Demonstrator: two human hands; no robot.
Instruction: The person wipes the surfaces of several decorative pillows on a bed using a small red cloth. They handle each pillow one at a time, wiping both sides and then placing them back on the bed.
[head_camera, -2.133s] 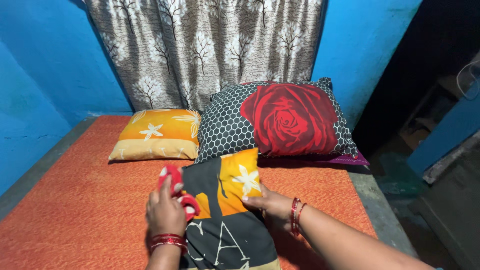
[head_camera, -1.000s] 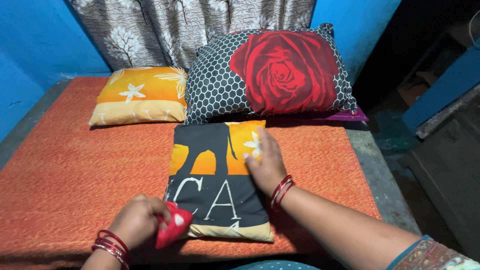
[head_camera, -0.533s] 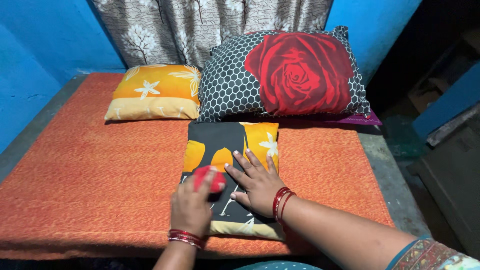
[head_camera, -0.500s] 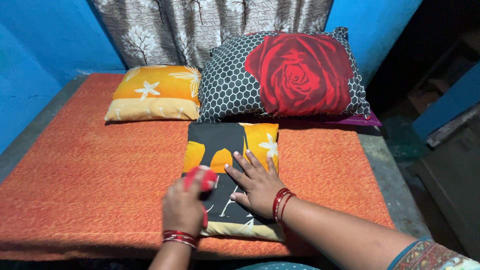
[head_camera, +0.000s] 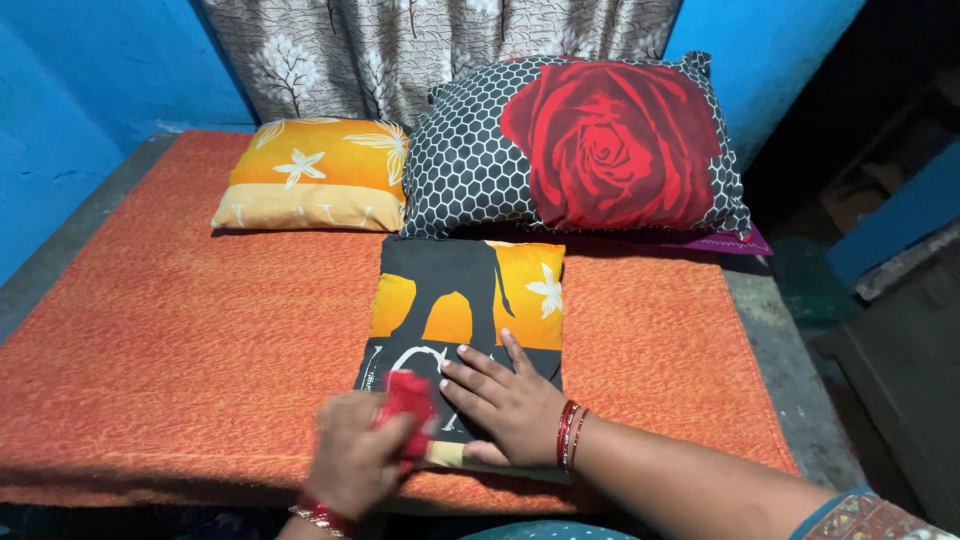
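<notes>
The left hand is clamped on a red cloth at the bed's near edge; the right hand lies spread flat on the dark cushion.

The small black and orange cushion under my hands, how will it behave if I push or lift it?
The cushion looks soft and stuffed, so it would likely bend and feel light. On the coarse orange bedcover it probably drags, not slides. The right hand lies flat on it; it cannot roll.
</notes>
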